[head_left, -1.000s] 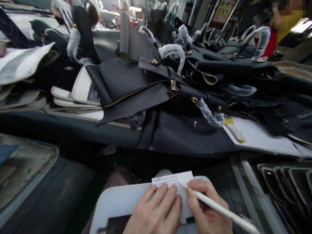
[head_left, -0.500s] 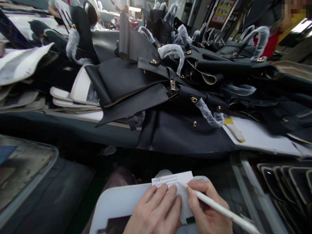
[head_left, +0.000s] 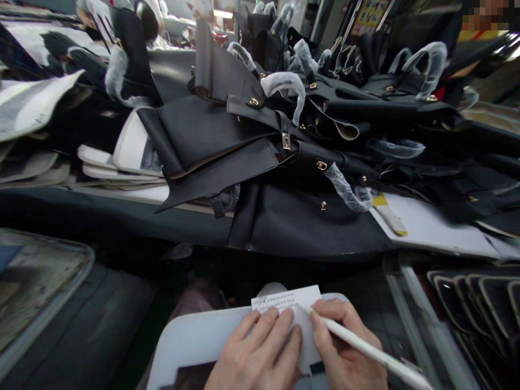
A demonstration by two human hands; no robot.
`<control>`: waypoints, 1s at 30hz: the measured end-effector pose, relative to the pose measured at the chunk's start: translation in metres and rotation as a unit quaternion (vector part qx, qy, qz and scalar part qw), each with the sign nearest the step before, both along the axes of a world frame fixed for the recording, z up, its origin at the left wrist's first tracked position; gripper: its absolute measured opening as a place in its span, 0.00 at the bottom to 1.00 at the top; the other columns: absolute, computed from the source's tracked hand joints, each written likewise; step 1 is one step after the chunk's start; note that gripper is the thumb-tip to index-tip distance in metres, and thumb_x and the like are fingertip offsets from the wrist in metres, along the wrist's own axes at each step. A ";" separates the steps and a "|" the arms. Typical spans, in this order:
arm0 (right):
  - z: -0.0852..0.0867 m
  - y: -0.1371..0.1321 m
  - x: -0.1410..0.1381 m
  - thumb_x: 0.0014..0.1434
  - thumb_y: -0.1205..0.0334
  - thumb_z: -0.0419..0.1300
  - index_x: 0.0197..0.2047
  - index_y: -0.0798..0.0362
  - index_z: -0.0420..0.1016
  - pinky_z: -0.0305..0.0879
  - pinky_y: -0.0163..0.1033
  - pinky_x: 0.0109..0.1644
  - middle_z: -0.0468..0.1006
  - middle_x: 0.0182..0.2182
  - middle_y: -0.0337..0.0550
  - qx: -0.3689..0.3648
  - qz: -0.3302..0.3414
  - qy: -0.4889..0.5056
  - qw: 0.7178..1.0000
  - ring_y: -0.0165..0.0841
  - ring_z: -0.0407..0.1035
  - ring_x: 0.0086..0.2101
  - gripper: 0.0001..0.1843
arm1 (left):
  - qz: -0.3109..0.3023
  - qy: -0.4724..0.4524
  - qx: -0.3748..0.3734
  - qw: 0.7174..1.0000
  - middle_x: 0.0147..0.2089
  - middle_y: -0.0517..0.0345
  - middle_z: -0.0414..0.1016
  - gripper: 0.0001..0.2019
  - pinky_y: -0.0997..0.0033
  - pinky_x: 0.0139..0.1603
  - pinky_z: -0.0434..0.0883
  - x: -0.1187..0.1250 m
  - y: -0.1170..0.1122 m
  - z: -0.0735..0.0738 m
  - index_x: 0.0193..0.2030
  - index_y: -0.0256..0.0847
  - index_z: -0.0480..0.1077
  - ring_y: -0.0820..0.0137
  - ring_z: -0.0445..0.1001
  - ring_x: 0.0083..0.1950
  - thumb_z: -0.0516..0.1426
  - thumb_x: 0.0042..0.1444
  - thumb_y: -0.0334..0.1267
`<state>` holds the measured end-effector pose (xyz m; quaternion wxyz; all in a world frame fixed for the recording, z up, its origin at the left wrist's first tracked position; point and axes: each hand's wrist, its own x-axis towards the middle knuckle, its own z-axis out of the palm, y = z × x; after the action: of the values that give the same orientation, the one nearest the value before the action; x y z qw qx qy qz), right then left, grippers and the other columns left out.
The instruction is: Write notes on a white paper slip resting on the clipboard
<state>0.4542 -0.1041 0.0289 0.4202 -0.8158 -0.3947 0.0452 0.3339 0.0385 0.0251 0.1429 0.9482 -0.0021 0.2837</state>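
Across the far edge of a pale rounded board (head_left: 195,336), a handwritten paper slip (head_left: 290,297) is held down by the left hand (head_left: 260,346), laid flat and outstretched. Over the board's right part, a white pen (head_left: 377,355) is gripped by the right hand (head_left: 353,341), its tip seemingly at the slip; beyond the board, black handbags (head_left: 309,227) are heaped.

Bag workshop, heaped black bags (head_left: 317,230), plastic-wrapped handles (head_left: 284,81), stacked pale panels (head_left: 130,145)

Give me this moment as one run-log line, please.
left hand: on paper over pale surface; right hand: holding white pen; ahead: black bags
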 end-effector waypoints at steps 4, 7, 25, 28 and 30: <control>0.000 -0.002 -0.001 0.65 0.65 0.56 0.39 0.49 0.68 0.72 0.32 0.37 0.75 0.32 0.39 0.006 -0.008 0.018 1.000 0.31 0.74 0.34 0.02 | 0.003 -0.003 0.001 1.000 0.48 0.55 0.80 0.14 0.62 0.44 0.74 -0.001 0.000 0.000 0.46 0.37 0.76 0.63 0.77 0.45 0.48 0.68 0.36; -0.001 -0.002 -0.002 0.66 0.64 0.56 0.40 0.49 0.68 0.73 0.32 0.36 0.75 0.33 0.40 0.006 -0.018 0.037 0.999 0.32 0.73 0.34 0.01 | 0.004 -0.001 -0.001 1.000 0.49 0.54 0.79 0.14 0.62 0.44 0.74 -0.001 -0.001 -0.001 0.46 0.38 0.75 0.63 0.77 0.46 0.48 0.68 0.36; -0.004 -0.004 -0.001 0.66 0.64 0.56 0.40 0.49 0.68 0.72 0.32 0.38 0.75 0.33 0.40 0.007 -0.011 0.024 1.000 0.31 0.73 0.34 0.02 | -0.004 0.001 -0.007 1.000 0.49 0.53 0.78 0.14 0.62 0.44 0.75 -0.001 0.000 -0.002 0.46 0.37 0.75 0.63 0.76 0.46 0.49 0.67 0.37; -0.004 -0.004 -0.001 0.66 0.64 0.57 0.39 0.49 0.68 0.72 0.31 0.37 0.75 0.32 0.39 0.000 -0.012 0.026 1.000 0.31 0.74 0.34 0.02 | 0.000 0.000 -0.004 1.000 0.49 0.53 0.79 0.13 0.63 0.45 0.74 -0.001 0.000 -0.001 0.46 0.37 0.75 0.63 0.76 0.46 0.50 0.67 0.35; -0.004 -0.005 -0.001 0.66 0.64 0.57 0.39 0.49 0.68 0.72 0.31 0.37 0.75 0.32 0.39 0.000 -0.015 0.029 0.999 0.31 0.74 0.34 0.02 | 0.000 0.001 -0.005 1.000 0.50 0.53 0.78 0.13 0.63 0.45 0.74 -0.001 -0.001 -0.001 0.46 0.37 0.75 0.63 0.76 0.47 0.50 0.67 0.35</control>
<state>0.4529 -0.1089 0.0253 0.4320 -0.8199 -0.3703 0.0627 0.3330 0.0377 0.0239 0.1475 0.9478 -0.0002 0.2827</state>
